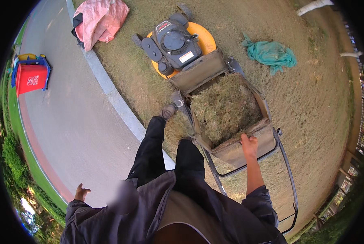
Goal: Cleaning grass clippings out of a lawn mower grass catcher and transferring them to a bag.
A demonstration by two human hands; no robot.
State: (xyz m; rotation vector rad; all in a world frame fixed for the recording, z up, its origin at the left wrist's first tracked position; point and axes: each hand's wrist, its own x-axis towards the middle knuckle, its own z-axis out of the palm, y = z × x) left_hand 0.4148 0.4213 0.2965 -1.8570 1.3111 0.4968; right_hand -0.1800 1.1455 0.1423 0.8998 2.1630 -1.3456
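My right hand grips the rear rim of a grass-catcher box on a Honda lawn mower with a yellow deck. Dry cut grass heaps inside the box, whose front flap stands raised behind the engine. The mower's black tubular handle runs back on the right, below the box. My left hand is held out over the road at the lower left, fingers apart, with nothing in it. Both my feet are to the left of the box, on the grass side.
A stone kerb divides the lawn from the paved road. A pink woven sack lies at the kerb; a green mesh bundle lies right of the mower. A red bin stands across the road. Whitewashed trunks rise at the right.
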